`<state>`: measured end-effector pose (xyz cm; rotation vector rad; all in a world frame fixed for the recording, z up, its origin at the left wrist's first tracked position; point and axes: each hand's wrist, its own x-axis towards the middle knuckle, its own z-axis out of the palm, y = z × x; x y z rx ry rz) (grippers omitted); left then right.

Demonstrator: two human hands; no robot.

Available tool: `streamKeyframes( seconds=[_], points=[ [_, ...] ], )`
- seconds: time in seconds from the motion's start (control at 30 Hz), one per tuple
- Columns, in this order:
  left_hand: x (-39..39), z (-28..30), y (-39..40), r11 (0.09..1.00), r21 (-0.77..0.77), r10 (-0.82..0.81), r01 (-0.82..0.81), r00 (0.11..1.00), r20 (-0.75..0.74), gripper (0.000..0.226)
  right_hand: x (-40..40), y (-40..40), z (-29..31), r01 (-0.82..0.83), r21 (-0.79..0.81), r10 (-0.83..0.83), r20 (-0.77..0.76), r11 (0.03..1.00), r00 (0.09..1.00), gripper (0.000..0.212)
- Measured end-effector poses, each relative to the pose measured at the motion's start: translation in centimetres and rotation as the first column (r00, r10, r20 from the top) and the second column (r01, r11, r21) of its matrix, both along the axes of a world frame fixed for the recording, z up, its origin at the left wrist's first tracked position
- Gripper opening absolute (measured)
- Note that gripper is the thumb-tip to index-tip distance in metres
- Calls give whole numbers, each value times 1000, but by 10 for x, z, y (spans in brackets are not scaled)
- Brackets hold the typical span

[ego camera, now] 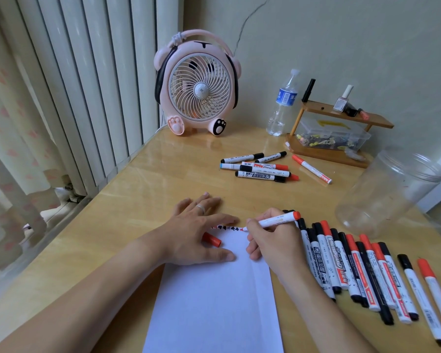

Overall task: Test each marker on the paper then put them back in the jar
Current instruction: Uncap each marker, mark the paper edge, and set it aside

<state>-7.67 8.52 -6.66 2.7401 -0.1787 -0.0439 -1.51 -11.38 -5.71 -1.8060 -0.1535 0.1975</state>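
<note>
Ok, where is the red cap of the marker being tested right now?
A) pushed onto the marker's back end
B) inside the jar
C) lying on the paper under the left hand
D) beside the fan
C: the red cap lies on the paper, partly under the left hand, while the right hand writes with the marker.

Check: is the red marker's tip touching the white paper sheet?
Touching. The head view shows the red marker tip meeting the white paper sheet at its top edge.

Markers (354,271) crowd right (jar (390,194) beyond)
</note>
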Motion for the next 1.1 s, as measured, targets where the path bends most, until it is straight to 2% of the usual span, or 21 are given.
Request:
streamKeyframes(
  seconds=[0.53,0.63,0.77,0.87,0.93,1.0,1.1],
  points=[
    [-1,1,-1,1000,-8,-7,7,1000,4,80,-2,1,1,10,-3,-10,25,1000,1000,14],
    [-2,4,2,997,-69,-25,26,1000,16,81,-1,1,1,4,-19,-3,26,1000,1000,13],
    [-7,18,16,977,-202,-70,70,998,7,51,-4,-1,4,8,-6,-8,17,1000,1000,9],
    [-9,21,24,976,-195,-106,97,994,-33,37,-6,-2,6,5,15,-6,25,1000,1000,10],
    [-9,20,24,984,-150,-105,98,994,-38,35,-8,-2,8,-3,29,2,34,1000,999,12],
    [-7,18,22,986,-137,-96,96,995,8,29,-10,-3,9,-17,48,15,46,999,999,16],
    [-3,15,19,982,-176,-37,65,987,156,23,-11,-5,12,-70,108,61,80,992,995,19]
  ],
)
